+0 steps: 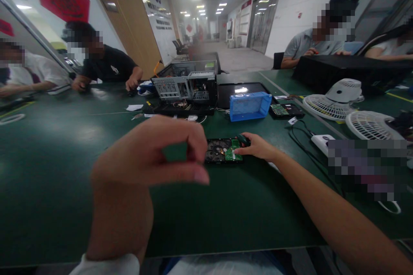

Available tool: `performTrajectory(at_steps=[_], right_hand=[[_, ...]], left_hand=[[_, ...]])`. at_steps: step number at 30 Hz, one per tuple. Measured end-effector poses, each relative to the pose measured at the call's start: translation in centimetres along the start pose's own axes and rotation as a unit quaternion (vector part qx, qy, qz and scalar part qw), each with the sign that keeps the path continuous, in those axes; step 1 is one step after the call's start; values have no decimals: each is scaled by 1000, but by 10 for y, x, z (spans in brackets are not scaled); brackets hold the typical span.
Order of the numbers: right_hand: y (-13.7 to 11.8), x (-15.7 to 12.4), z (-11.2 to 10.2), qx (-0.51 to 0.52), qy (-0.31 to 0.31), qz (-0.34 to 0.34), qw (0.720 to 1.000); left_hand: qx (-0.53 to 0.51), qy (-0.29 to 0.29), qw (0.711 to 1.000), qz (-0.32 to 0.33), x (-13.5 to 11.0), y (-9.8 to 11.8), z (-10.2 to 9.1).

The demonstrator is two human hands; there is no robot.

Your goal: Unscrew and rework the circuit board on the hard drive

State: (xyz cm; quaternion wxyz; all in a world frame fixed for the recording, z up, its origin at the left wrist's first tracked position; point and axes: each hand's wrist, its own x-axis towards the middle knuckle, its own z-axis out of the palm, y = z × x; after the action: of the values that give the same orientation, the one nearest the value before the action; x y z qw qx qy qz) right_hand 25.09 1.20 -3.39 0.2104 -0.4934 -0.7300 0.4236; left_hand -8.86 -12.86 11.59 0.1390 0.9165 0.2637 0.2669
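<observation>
A hard drive (222,151) lies flat on the green table in front of me, its green circuit board (232,153) facing up. My left hand (161,150) is raised close to the camera, thumb and index finger curled into a pinch. It overlaps the drive's left end in view; whatever sits between the fingertips is too blurred to make out. At the drive's right end, my right hand (254,147) grips a dark rounded handle (243,139). Its thumb rests at the circuit board, and the handle's lower end is hidden.
Behind the drive are a blue plastic bin (250,107), an opened computer case (187,84) and another drive (286,110). White fans (325,105) and a power strip (321,141) with cables lie right. Co-workers sit across the table, one by a black case (351,73).
</observation>
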Motion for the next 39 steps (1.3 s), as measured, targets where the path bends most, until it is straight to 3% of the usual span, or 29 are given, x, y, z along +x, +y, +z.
performTrajectory(at_steps=[2, 4, 6, 8, 11, 26, 39], right_hand=[[-1, 0, -1, 4, -4, 8, 1000], [-2, 0, -1, 5, -7, 12, 1000], [-1, 0, -1, 5, -8, 11, 1000], [-1, 0, -1, 3, -3, 9, 1000], [0, 0, 0, 3, 1, 7, 1000], [1, 0, 1, 15, 2, 3, 1000], [1, 1, 2, -3, 13, 16, 1000]], left_hand=[[28, 37, 993, -112, 48, -40, -9], [142, 9, 962, -234, 69, -87, 0], [197, -72, 919, -335, 67, -131, 17], [143, -165, 901, -376, 56, -165, 35], [149, -191, 885, -397, 44, -191, 50], [154, -221, 867, -419, 43, -205, 66], [155, -234, 876, -392, 51, -189, 61]])
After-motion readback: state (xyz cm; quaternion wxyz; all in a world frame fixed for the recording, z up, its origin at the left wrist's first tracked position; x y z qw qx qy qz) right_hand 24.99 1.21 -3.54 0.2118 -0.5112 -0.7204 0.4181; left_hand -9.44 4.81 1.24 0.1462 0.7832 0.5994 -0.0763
